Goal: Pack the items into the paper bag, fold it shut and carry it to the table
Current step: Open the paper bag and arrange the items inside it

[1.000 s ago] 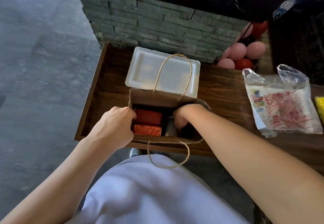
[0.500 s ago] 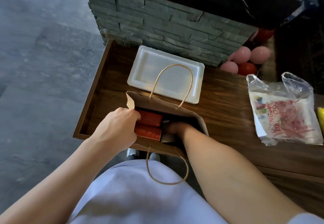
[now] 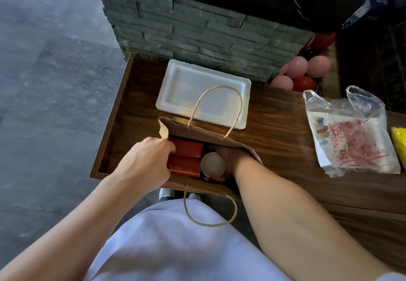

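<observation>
From the head view, packing is well under way and, by my judgement, close to finished. The brown paper bag (image 3: 197,131) stands open at the near edge of the wooden table (image 3: 285,144), its mouth spread wide. Inside, two red boxes (image 3: 186,156) lie side by side against the bag's left wall, one farther and one nearer. Just right of them sits a round white container (image 3: 213,164), seen from above, so I cannot tell whether it is a cup or a tub.

The left hand (image 3: 145,162) is closed on the bag's left rim, pinching the paper and holding the mouth open, its fingertips touching the far red box. The right hand (image 3: 228,160) is down inside the bag with the fingers curled around the white container's right and near sides; it appears clamped on it, probably seating it.

Folding the top shut and carrying the bag are not yet done. Both twisted-paper handles are free: the far one arches up over an empty white foam tray (image 3: 182,78) beyond the bag, the near one droops over the table edge toward the person. A clear plastic bag with red print (image 3: 356,142) lies well apart to the right; whether it is meant for packing I cannot tell.
</observation>
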A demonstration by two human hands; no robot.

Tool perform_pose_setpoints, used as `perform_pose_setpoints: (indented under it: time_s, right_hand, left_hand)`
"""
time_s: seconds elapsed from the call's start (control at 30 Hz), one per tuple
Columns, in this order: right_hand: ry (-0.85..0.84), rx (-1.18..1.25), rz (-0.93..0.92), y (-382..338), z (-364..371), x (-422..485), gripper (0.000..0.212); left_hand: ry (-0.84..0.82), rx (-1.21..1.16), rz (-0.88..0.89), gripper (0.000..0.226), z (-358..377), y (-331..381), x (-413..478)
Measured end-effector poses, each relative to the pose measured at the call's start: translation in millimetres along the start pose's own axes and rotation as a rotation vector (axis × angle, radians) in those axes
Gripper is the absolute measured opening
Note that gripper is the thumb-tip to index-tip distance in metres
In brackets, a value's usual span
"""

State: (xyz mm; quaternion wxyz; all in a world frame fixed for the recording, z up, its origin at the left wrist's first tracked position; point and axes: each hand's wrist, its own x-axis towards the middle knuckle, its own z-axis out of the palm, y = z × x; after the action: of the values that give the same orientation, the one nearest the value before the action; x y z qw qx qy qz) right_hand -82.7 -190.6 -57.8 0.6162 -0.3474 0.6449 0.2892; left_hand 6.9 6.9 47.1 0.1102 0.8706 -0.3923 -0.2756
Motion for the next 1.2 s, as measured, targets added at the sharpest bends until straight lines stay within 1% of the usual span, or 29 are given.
perform_pose_setpoints:
  time_s: [0.03, 0.1, 0.17, 0.3, 0.37, 0.57, 0.63, 0.7, 0.87, 1.1, 1.2]
  right_hand:
    - [0.01, -0.006, -0.007, 0.2, 0.2, -1.5, 0.044]
    - [0.088, -0.057, -0.097, -1.4, -0.5, -4.4, 0.036]
    - [0.161, -0.133, -0.164, -1.5, 0.9, -8.3, 0.034]
    - [0.159, -0.104, -0.089, -0.2, 6.2, -12.3, 0.056]
    - [0.18, -0.154, -0.117, -1.5, 7.4, -13.3, 0.063]
    - [0.196, -0.221, -0.162, -0.2, 4.6, -15.7, 0.053]
    - [0.243, -0.355, -0.289, -0.8, 4.0, -11.8, 0.047]
    - [0.301, -0.54, -0.42, -1.3, 1.9, -11.0, 0.048]
    - [0.395, -0.941, -0.359, 8.2, -6.2, -10.2, 0.051]
    - [0.415, -0.864, -0.39, 23.6, -5.4, -8.3, 0.053]
    - [0.401, -0.909, -0.394, 22.3, -5.3, -9.6, 0.054]
  left_hand:
    - [0.0, -0.002, -0.001, 0.033, 0.1, 0.1, -0.2]
    - [0.005, -0.003, 0.002, 0.033, 0.0, 1.3, -0.1]
    - [0.01, 0.004, 0.01, 0.035, 0.0, 3.1, 0.3]
    - [0.01, 0.003, 0.008, 0.035, -0.7, 4.7, -0.2]
    - [0.008, -0.003, 0.004, 0.035, -1.4, 5.4, 0.0]
    - [0.019, -0.001, 0.01, 0.033, -0.7, 7.0, -0.5]
    - [0.021, 0.001, 0.014, 0.032, 0.6, 7.6, -1.8]
    - [0.029, 0.007, 0.02, 0.031, 1.4, 7.6, -1.7]
    - [0.043, 0.017, 0.028, 0.034, 2.4, 8.0, 1.8]
    - [0.044, 0.022, 0.022, 0.034, 2.5, 10.1, 3.2]
    - [0.043, 0.011, 0.017, 0.036, 4.6, 10.5, 2.2]
